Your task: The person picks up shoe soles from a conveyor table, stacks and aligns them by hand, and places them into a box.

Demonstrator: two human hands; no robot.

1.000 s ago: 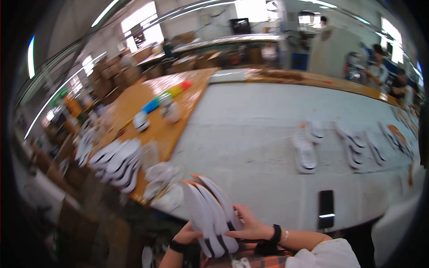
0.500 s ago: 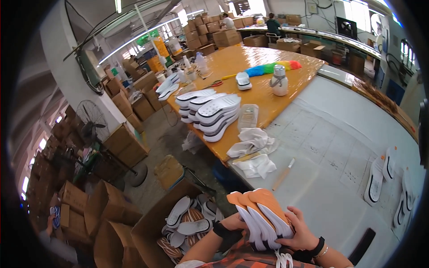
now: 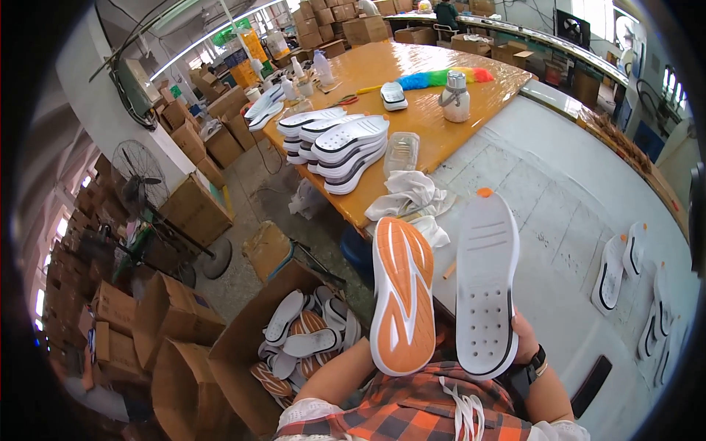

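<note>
Two shoe soles stand upright side by side in front of me. The left one, an orange-and-white sole (image 3: 403, 294), shows its patterned tread. Behind it my left hand is hidden; only the forearm leading to it shows, and the sole is held up there. The other, a white sole (image 3: 485, 287), shows its inner face with small holes at the heel and an orange tab at the toe. My right hand (image 3: 524, 339) grips its right edge near the heel, fingers mostly hidden behind it.
A cardboard box (image 3: 243, 367) of loose soles stands at my lower left. Stacked white soles (image 3: 346, 140), a clear plastic tray (image 3: 402, 153) and white cloths (image 3: 412, 195) lie ahead. More soles (image 3: 609, 275) and a black phone-like slab (image 3: 591, 386) rest on the right tabletop.
The bundled soles have been parted and raised, one on each side. The left now shows its orange tread, the right its white inner face. The view has tilted downward.
</note>
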